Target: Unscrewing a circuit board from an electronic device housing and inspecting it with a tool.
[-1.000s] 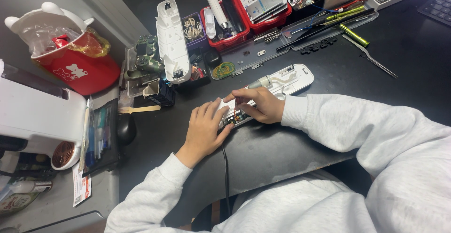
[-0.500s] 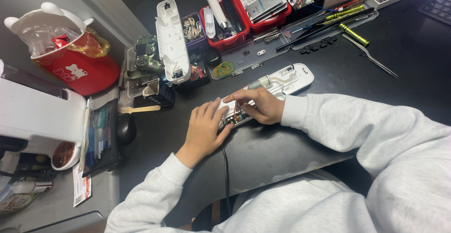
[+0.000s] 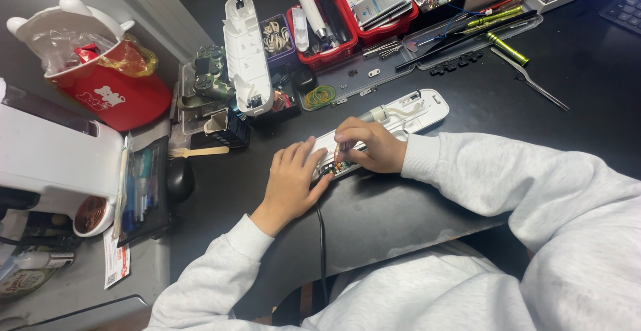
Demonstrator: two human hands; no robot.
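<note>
A long white opened device casing (image 3: 407,114) lies on the black table (image 3: 467,97), its inner parts showing. My left hand (image 3: 292,181) lies flat on the casing's near end, fingers together, pressing it down. My right hand (image 3: 367,145) is beside it, fingertips pinched on a small part with orange and green wiring (image 3: 337,165) inside the casing. A black cable (image 3: 322,237) runs from the near end off the table edge towards me.
A second white casing half (image 3: 246,54) stands behind, next to a game controller (image 3: 208,77). Red trays (image 3: 347,11) of tools, screwdrivers (image 3: 494,21), tweezers (image 3: 531,81), rubber bands (image 3: 321,95) fill the back. A red bin (image 3: 100,71) and a white machine (image 3: 53,161) stand left.
</note>
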